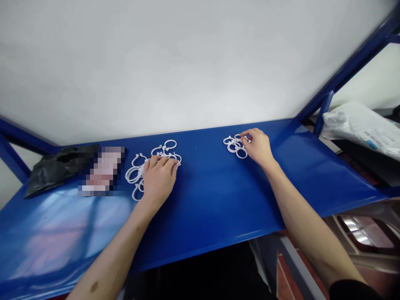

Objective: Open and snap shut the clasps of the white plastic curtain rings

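Note:
White plastic shower curtain rings lie in a loose pile on the blue table, some with open ends and small knobs. Over the right side of this pile is my left hand, fingers curled down and thumb and forefinger closed at a ring by the pile's edge; the palm hides part of the pile. Farther right, a smaller cluster of the same rings rests near the back of the table. My right hand is at its right edge, with thumb and forefinger pinched on one ring.
A black plastic bag and a blurred-out flat object lie at the left. Blue metal frame bars rise at both sides. Beyond the right edge sit a clear-wrapped white package and a brownish plastic chair. A white wall stands behind.

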`<state>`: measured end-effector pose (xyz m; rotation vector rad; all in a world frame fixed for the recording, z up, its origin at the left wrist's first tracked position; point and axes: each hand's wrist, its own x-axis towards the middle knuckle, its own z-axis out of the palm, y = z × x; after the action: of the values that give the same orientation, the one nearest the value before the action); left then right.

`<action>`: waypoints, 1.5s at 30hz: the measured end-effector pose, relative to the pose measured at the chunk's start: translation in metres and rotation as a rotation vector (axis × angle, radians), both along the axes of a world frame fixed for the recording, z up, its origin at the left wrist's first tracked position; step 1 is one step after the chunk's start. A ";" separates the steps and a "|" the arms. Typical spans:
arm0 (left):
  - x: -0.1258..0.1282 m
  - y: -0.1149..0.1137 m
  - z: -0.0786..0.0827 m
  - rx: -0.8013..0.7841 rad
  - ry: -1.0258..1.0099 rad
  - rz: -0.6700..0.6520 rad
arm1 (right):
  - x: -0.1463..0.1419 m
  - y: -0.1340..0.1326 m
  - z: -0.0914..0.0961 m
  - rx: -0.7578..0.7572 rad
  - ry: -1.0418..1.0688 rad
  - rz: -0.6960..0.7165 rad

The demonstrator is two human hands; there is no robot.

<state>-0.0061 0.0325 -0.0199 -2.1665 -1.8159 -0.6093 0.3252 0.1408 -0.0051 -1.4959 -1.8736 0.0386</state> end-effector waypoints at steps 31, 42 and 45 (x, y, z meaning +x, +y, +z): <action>0.031 -0.020 0.024 -0.821 -1.345 -0.271 | -0.091 -0.089 0.005 -0.058 0.182 0.933; 0.030 -0.019 0.015 -0.661 -1.293 -0.214 | -0.098 -0.095 0.001 -0.150 0.450 0.720; 0.030 -0.020 0.017 -0.492 -1.132 -0.228 | -0.099 -0.093 0.002 -0.174 0.526 0.678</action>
<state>0.0242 0.0126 -0.0028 -2.5957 -2.3872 -1.9170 0.2267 0.0476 -0.0035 -0.7729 -1.8617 0.8420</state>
